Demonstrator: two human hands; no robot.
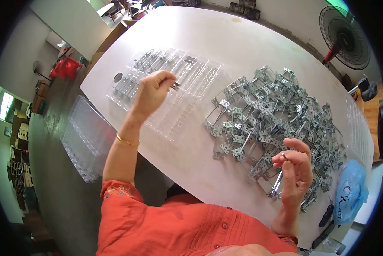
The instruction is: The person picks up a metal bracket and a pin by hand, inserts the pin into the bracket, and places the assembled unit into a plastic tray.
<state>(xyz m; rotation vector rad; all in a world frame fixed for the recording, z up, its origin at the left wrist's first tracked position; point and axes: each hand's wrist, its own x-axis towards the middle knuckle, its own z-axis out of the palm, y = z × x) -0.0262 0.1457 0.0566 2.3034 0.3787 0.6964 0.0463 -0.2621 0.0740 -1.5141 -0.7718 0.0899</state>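
My left hand (154, 90) is raised over a clear plastic tray (187, 106) and pinches a small metal bracket (175, 85) between its fingertips. Part of the tray's slots hold metal brackets (145, 64) in rows at its far left end. My right hand (294, 167) hovers at the near edge of a large pile of metal brackets (268, 115) and grips one long bracket (277, 183) that hangs down from its fingers.
The white table (225, 38) carries tray and pile. A stack of clear trays (84, 136) stands on the floor at the left. A blue plastic bag (349, 192) lies at the table's right end, a black fan (345, 36) beyond it.
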